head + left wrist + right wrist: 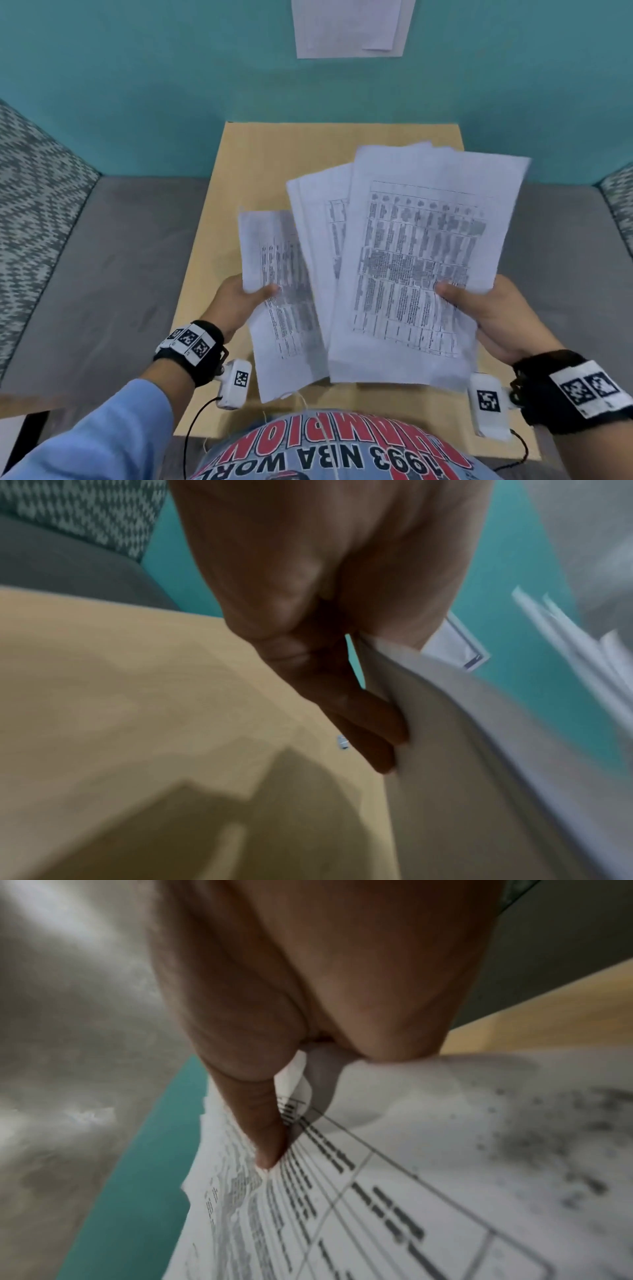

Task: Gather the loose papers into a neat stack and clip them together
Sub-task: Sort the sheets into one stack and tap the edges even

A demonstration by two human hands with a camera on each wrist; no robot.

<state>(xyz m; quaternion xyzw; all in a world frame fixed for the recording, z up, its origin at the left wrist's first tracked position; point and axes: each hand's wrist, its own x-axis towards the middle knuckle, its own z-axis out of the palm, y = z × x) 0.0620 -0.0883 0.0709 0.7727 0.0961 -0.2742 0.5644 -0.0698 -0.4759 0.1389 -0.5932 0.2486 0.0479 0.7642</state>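
Note:
Several printed white papers [411, 257] are fanned out in the air above a small light-wood table [274, 154]. My left hand [253, 296] pinches the leftmost sheet [274, 253] at its left edge, thumb on top; in the left wrist view its fingers [369, 723] lie under the sheet [462, 764]. My right hand [472, 301] pinches the right-hand sheets, and its thumb [268, 1139] presses on the printed top sheet [411, 1177]. A small shiny object [342, 742], perhaps a clip, lies on the table below my left fingers; the papers hide it in the head view.
The table stands against a teal wall with paper sheets [349, 27] pinned high on it. Grey seat cushions [120, 257] flank the table, with patterned cushions [34, 188] at the sides. White sensor units with cables hang from both wrists.

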